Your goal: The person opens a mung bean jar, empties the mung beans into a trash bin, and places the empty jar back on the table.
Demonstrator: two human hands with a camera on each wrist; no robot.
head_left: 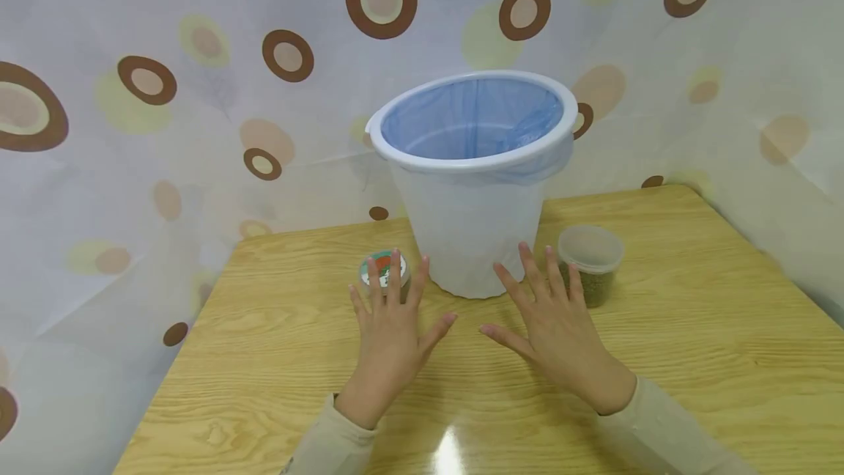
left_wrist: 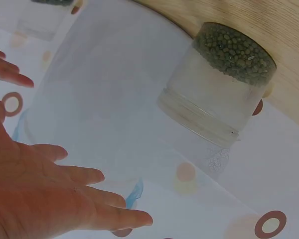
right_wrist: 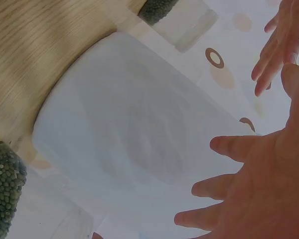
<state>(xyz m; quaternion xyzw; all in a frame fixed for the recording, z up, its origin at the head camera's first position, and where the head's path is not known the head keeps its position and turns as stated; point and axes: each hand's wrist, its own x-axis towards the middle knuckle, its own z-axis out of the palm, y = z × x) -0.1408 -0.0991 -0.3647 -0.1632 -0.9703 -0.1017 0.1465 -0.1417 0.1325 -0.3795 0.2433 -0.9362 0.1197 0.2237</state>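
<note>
My left hand [head_left: 392,336] is held over the table with its fingers spread, holding nothing. Its fingertips overlap a small clear jar with a green, red and white printed lid [head_left: 374,278]; the left wrist view shows green beans [left_wrist: 234,55] inside. Opposite it, my right hand [head_left: 560,328] has its fingers fanned out and grips nothing. Beside those fingertips stands a second clear jar [head_left: 591,248], with green beans [right_wrist: 5,191] filling its lower part. Between the jars is a white bucket [head_left: 471,233] lined with a thin blue plastic bag [head_left: 455,119].
The wooden table [head_left: 277,358] has its back edge along a wall covering [head_left: 217,108] patterned with brown and yellow circles. The bucket stands near that back edge, and its rim rises far above both jars. Bare wood shows in front of the hands' wrists and at both sides.
</note>
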